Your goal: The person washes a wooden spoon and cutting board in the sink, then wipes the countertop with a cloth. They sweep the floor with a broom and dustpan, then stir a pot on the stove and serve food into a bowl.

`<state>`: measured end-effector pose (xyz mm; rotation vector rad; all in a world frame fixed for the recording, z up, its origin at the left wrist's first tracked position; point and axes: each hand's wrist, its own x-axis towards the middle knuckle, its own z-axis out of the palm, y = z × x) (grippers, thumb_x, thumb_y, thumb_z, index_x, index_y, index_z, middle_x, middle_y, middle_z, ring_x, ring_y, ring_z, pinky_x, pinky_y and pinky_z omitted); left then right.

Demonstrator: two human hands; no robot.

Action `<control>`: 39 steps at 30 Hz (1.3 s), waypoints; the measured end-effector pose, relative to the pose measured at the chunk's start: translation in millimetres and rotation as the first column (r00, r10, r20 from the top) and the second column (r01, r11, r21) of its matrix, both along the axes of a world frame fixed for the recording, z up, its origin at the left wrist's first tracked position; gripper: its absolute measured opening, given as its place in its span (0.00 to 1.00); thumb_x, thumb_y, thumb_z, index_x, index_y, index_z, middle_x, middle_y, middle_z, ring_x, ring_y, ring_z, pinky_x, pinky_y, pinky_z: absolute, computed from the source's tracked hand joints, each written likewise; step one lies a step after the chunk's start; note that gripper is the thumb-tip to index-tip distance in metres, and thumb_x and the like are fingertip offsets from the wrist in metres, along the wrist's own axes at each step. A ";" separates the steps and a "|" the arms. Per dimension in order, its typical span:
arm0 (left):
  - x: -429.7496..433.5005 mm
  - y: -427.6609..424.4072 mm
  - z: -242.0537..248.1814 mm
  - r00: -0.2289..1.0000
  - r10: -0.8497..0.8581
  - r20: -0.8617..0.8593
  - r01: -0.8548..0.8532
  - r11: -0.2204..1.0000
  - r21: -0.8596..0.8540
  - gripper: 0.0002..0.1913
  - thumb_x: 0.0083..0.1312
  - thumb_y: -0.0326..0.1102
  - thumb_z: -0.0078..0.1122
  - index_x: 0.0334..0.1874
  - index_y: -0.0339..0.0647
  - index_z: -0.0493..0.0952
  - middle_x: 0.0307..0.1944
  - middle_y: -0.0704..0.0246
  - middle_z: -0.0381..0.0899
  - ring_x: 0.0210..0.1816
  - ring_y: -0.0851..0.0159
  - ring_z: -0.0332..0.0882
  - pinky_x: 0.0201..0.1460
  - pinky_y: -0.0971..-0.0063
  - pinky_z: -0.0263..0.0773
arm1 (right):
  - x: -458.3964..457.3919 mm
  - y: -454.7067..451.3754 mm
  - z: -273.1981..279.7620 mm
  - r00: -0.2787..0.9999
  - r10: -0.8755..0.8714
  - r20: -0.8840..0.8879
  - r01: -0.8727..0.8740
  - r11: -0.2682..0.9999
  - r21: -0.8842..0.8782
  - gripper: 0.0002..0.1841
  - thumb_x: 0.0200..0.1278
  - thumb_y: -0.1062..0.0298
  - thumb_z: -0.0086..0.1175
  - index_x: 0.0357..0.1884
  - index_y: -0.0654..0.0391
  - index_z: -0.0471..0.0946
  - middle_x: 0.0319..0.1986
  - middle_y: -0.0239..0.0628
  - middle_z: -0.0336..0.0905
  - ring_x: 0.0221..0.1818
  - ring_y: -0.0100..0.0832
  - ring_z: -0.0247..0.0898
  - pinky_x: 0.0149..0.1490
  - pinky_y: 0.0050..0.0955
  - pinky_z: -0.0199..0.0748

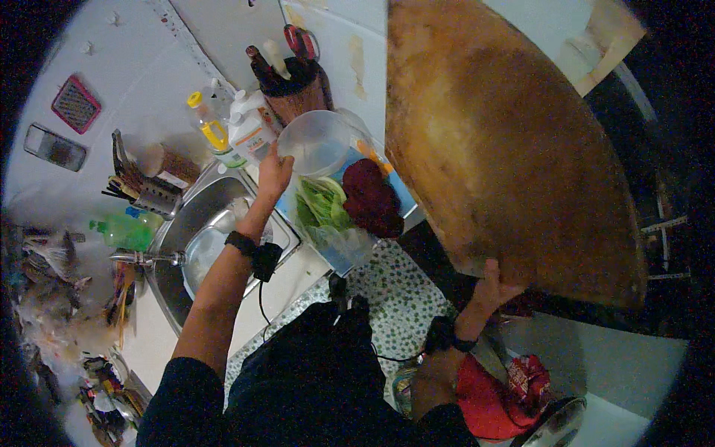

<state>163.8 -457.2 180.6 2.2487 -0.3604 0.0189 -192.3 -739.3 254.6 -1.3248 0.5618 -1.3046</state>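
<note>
My left hand reaches past the sink to the rim of a translucent plastic bowl; its exact hold on the rim is unclear. Leafy green vegetables and a dark red cloth or bag lie just beyond, on a blue surface. On the right, a large brown wooden board stands tilted. My right hand is at its lower edge, thumb raised against the face and the other fingers partly hidden. Both wrists wear black bands with cabled devices.
The steel sink with its faucet is at left. Bottles and a knife block stand behind the bowl. A perforated utensil holder and green bottle flank the sink. A red cloth lies lower right.
</note>
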 end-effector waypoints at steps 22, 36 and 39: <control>67.9 6.6 -65.0 0.797 -0.430 -0.424 0.341 0.900 -0.272 0.22 0.47 0.32 0.70 0.46 0.37 0.78 0.36 0.67 0.80 0.32 0.63 0.81 0.28 0.67 0.78 | 83.5 -37.8 -55.0 0.976 0.220 -0.004 -0.219 0.974 0.056 0.29 0.48 0.76 0.66 0.56 0.61 0.70 0.51 0.40 0.74 0.51 0.36 0.70 0.59 0.39 0.68; 24.4 44.3 -51.8 0.827 -0.313 -0.467 0.090 0.893 -0.441 0.18 0.66 0.41 0.56 0.53 0.36 0.74 0.38 0.69 0.81 0.36 0.69 0.80 0.41 0.73 0.77 | 150.4 14.8 -36.4 0.982 0.137 -0.131 -0.142 0.989 -0.032 0.29 0.60 0.66 0.60 0.60 0.66 0.63 0.52 0.44 0.71 0.53 0.38 0.68 0.59 0.35 0.65; 5.5 60.2 -34.3 0.848 -0.174 -0.501 -0.065 0.903 -0.424 0.18 0.68 0.41 0.53 0.54 0.35 0.73 0.41 0.66 0.80 0.38 0.69 0.78 0.42 0.73 0.76 | 161.0 15.4 -27.0 0.953 0.061 -0.297 -0.094 0.991 -0.098 0.31 0.60 0.63 0.61 0.60 0.66 0.62 0.54 0.47 0.69 0.54 0.40 0.66 0.59 0.36 0.64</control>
